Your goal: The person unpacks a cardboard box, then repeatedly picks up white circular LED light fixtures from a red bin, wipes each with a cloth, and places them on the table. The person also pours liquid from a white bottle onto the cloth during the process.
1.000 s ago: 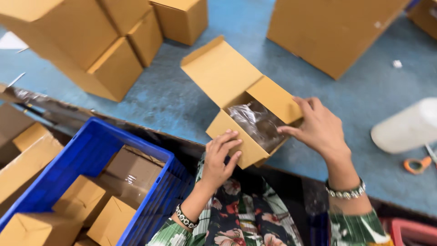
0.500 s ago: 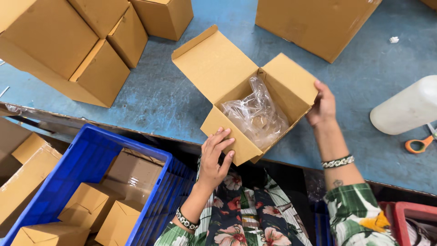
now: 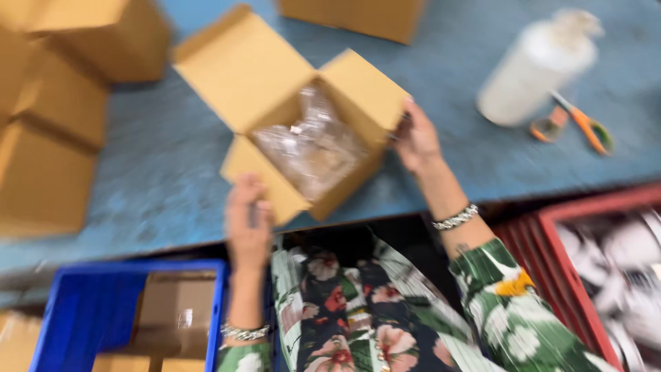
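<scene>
View: a blurred look down from the head at a blue table (image 3: 158, 158), with the person's flowered sleeves at the bottom.
Box: an open cardboard box (image 3: 303, 131) stands near the table's front edge, flaps spread, between the two hands.
Wrap: crinkled clear plastic (image 3: 313, 148) fills the inside of the box.
Left hand: the left hand (image 3: 248, 220) is at the box's near flap, fingers loosely curled; blur hides whether they grip it.
Right hand: the right hand (image 3: 416, 141) rests against the box's right side, under the right flap; its fingers lie flat on the card, and a true grip cannot be told.
Bottle: a white bottle (image 3: 537, 65) lies tilted on the table, well to the right.
Scissors: orange scissors (image 3: 575, 124) lie just beside the bottle.
Other boxes: closed cardboard boxes (image 3: 62, 103) are stacked at left.
Crates: a blue crate (image 3: 89, 303) with cardboard sits below the table at left; a red crate (image 3: 592, 262) at right.
</scene>
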